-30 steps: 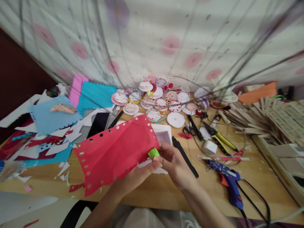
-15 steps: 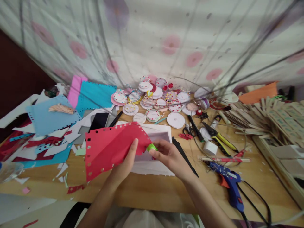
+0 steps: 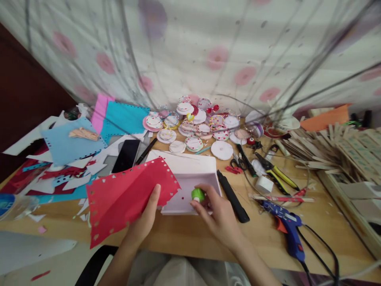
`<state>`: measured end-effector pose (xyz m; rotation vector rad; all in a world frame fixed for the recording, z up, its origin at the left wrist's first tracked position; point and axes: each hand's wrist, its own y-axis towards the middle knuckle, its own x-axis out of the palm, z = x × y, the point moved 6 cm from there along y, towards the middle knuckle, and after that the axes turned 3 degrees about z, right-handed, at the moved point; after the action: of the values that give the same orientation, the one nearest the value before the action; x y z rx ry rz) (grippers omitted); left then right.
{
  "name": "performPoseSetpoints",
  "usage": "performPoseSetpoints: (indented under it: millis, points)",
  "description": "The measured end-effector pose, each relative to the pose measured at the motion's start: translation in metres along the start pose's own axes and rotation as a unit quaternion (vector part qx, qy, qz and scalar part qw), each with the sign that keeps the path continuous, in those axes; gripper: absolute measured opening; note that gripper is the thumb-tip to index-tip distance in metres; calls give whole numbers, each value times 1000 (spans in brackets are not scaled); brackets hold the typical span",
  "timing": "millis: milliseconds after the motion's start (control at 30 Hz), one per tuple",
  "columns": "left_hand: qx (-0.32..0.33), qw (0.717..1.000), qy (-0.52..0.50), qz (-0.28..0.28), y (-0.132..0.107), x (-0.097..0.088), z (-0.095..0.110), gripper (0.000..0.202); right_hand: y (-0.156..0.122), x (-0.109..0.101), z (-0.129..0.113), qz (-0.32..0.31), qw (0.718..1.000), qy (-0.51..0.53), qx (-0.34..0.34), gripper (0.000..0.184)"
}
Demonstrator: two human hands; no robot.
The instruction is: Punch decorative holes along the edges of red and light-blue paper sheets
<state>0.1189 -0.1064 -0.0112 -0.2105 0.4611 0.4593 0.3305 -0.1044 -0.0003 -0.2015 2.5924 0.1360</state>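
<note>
L hand [image 3: 145, 218] & R hand [image 3: 219, 214] both full over a packed desk [image 3: 181, 238]

L hand is pinching a red paper sheet [image 3: 127, 198] nr its R end, thumb on top, other fingers hidden behind; the sheet's edges are showing punched shapes. R hand is half curled, thumb & fingertips gripping a small green craft punch [image 3: 197, 194]. Punch is hanging over the open white box [image 3: 187, 181], apart from the sheet, while the sheet's R corner is overlapping the box's L side in view.

In the way: black bar [image 3: 233, 198] is lying just R of the box; phone [image 3: 126, 155] & dark pen [image 3: 146, 151] are lying just past the sheet's far edge. Behind the box, stacked paper discs [image 3: 194, 143] are crowding the back. Farther R, scissors [image 3: 238, 161], yellow-black wire cutters [image 3: 276, 174] & blue glue gun [image 3: 287, 222] are lying loose, w/ craft sticks [image 3: 312, 145] heaped beyond. Far L, a lt-blue sheet [image 3: 58, 139] is resting on paper scraps [image 3: 77, 183], w/ turquoise sheet [image 3: 127, 117] nearby. Floral curtain [image 3: 190, 47] is hanging behind everything.
</note>
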Motion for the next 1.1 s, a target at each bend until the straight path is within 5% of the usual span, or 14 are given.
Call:
performPoseSetpoints:
  millis: [233,367,500,633,833,1100]
  points:
    - [59,995,68,32,-12,-16,9,56,-14,-9,-18,-33,950,308,32,26]
    - [210,973,99,-17,-21,-6,26,49,-8,-10,-25,-29,913,403,56,26]
    - [311,942,107,-68,-26,-3,38,25,-3,-16,-18,10,907,416,70,26]
    - [433,884,150,-94,-29,-6,41,15,-3,-22,-14,30,912,404,62,26]
    - [582,770,260,17,-41,-7,27,33,-12,-3,-13,-16,897,427,111,25]
    - [610,709,352,30,-52,-4,13,51,-11,13,-19,-54,890,435,122,29]
